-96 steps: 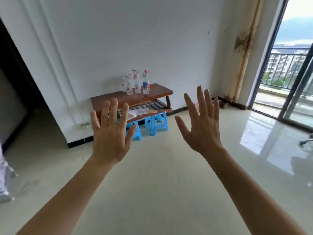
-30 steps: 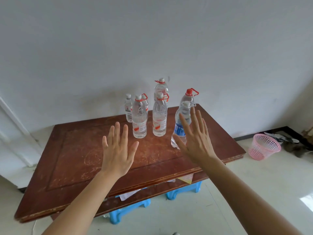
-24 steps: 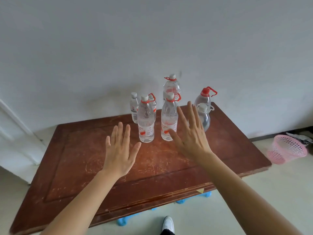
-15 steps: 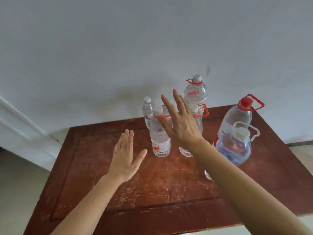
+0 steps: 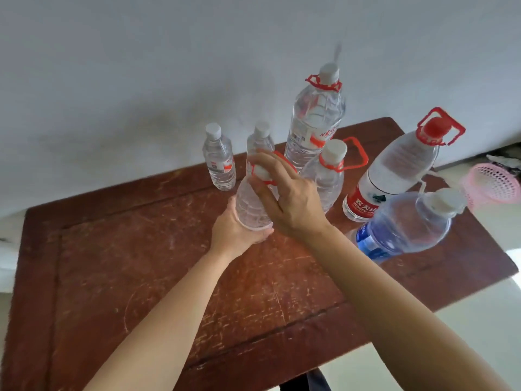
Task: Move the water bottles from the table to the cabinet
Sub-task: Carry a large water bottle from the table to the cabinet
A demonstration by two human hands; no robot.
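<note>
Gripping one clear water bottle [image 5: 251, 204] with both hands over the wooden table [image 5: 141, 263].
The left hand [image 5: 236, 235] curls round the bottle's lower body. The right hand [image 5: 293, 201] closes thumb and fingers over its white cap and red carry ring. The bottle is at the front of the other bottles [image 5: 315, 117] near the wall, and the left hand hides its base.

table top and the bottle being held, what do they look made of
Table top: probably wood under a dark reddish varnish, worn, with pale scratches and a raised border. Held bottle: most likely clear plastic, with a glossy, see-through, ribbed wall.
</note>
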